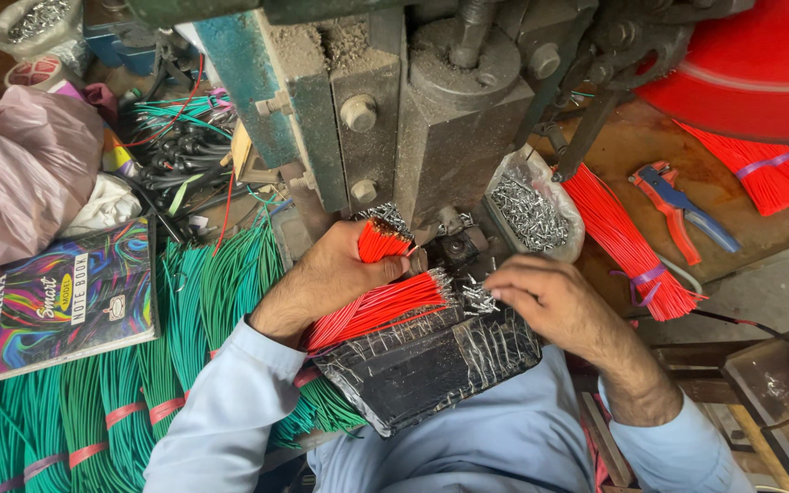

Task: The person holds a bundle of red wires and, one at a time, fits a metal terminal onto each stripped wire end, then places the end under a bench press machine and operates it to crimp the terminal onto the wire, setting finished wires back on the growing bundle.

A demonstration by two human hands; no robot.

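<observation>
My left hand (335,274) grips a bundle of short red wires (383,301) with bare stripped ends, held close under a grey metal press machine (431,119). My right hand (550,301) rests on a black tape-wrapped pad (431,365) across my lap, its fingertips pinching at a small heap of silver metal terminals (477,297). The die of the press (454,246) sits just beyond both hands.
Bundles of green wires (184,338) lie at left beside a colourful notebook (57,301) and a pink plastic bag (20,173). More red wire bundles (627,246), a bag of terminals (531,210) and red-and-blue pliers (678,210) lie at right.
</observation>
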